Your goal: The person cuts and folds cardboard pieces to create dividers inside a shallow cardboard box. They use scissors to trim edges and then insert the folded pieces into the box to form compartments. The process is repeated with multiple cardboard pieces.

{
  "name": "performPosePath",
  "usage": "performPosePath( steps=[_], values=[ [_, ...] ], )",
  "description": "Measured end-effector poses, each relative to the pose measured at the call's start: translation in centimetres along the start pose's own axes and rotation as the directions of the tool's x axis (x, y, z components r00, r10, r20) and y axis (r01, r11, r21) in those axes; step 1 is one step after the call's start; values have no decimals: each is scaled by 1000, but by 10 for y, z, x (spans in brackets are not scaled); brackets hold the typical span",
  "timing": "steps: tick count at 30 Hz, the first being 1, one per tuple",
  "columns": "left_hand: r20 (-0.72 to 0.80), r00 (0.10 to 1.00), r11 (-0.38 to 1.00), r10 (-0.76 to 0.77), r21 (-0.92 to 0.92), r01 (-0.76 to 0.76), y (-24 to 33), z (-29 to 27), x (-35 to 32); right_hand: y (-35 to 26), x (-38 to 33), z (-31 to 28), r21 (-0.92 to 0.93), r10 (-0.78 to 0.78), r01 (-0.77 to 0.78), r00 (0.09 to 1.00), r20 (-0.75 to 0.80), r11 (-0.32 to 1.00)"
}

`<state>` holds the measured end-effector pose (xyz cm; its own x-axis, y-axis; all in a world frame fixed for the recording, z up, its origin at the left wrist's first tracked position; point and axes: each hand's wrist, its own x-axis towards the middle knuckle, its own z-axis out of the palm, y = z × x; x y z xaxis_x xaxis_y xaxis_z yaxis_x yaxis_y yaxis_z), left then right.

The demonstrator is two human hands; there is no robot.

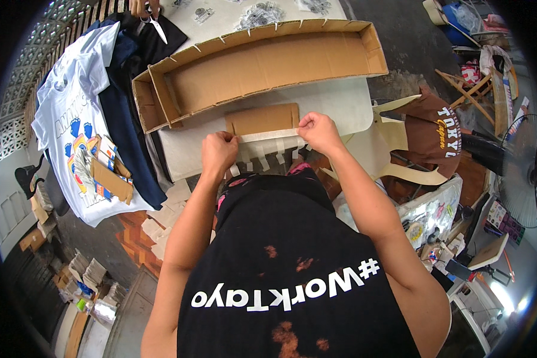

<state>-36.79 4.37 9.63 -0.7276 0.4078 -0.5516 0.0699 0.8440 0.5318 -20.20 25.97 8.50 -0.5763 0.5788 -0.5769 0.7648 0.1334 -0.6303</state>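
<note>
A strip of whitish tape (269, 136) is stretched between my two hands along the near edge of a small flat piece of brown cardboard (261, 119). My left hand (219, 153) pinches the strip's left end. At its right end, my right hand (320, 132) is closed on it with thumb and fingers. Just beyond the cardboard piece lies a long, shallow cardboard tray (262, 67), with a divider near its left end and small pale bits along its far rim. Several short tape strips (264, 161) hang from the table's near edge.
Clothes, including a white printed T-shirt (80, 98), lie to the left with cardboard scraps (110, 182) on top. Another person's hand (144, 8) holds scissors (157, 32) at the far left. A cream plastic chair (420, 169) with a brown garment and a fan (522, 170) stand at right.
</note>
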Motion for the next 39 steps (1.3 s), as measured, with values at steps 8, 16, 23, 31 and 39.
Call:
performPosePath(
  steps=[8, 16, 23, 31, 39],
  values=[
    [-44, 998, 999, 34, 13, -34, 2, 1, 0, -1, -1, 0, -13, 17, -17, 1000, -3, 1000],
    [-28, 999, 1000, -27, 13, 27, 8, -4, 4, -2, 2, 2, -23, 53, -53, 999, -5, 998],
    [-25, 999, 998, 23, 58, -22, 9, -8, 8, -10, -1, 1, -31, 76, -76, 997, -5, 997],
    [-90, 986, 988, 138, 84, -130, 9, -5, 7, -11, -4, 3, -15, 70, -71, 997, -32, 997],
    [-181, 934, 948, 307, 148, -282, 0, 3, 4, -9, -3, 5, -28, 62, -63, 997, -41, 998]
  ],
)
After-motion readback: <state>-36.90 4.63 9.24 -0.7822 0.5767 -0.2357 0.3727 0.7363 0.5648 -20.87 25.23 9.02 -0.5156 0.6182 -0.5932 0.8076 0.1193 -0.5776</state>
